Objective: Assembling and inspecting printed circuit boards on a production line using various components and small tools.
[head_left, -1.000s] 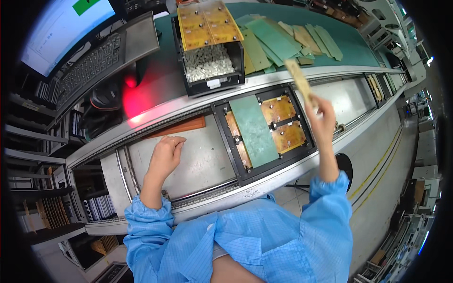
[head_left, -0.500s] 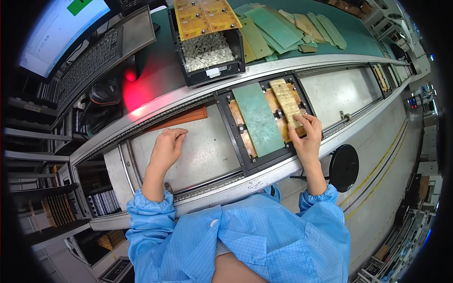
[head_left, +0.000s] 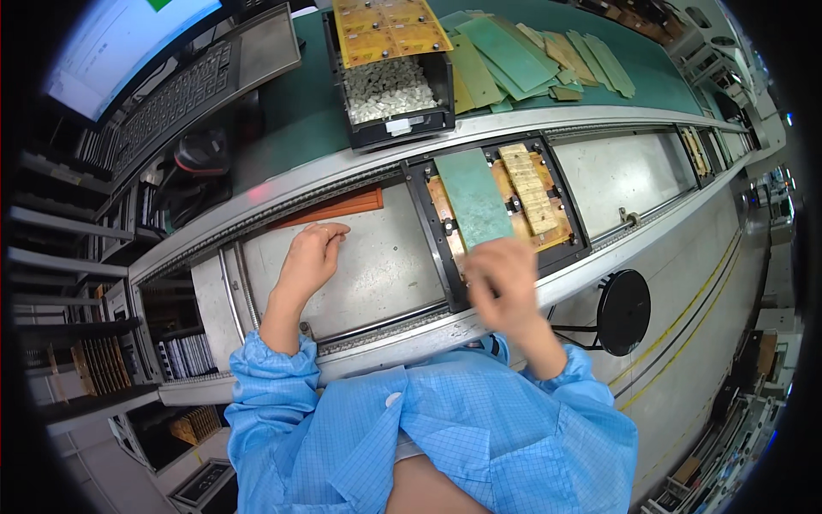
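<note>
My right hand point(head_left: 503, 287), smeared by motion, is over the near end of a flat green board point(head_left: 473, 193); its fingers cannot be read. That board lies in a black frame fixture point(head_left: 575, 227), beside a narrow ridged tan strip point(head_left: 525, 182). Orange circuit panels point(head_left: 555, 206) show beneath them. To the left, my left hand point(head_left: 311, 259) hovers over the bare metal bed of the conveyor point(head_left: 385, 257). Its fingers are curled together and their undersides hidden, so anything in them cannot be seen.
Behind the rail stands a black bin point(head_left: 401, 133) of small white pieces, an orange panel point(head_left: 390, 30) resting across it. Loose green boards point(head_left: 514, 60) lie at the back. A keyboard point(head_left: 175, 107), a scanner point(head_left: 201, 154) and a red-brown strip point(head_left: 330, 206) are left; a black stool point(head_left: 623, 311) stands right.
My right hand has left the near end of the tan strip and moved left and nearer me, over the green board's near end. My left hand stays over the metal bed.
</note>
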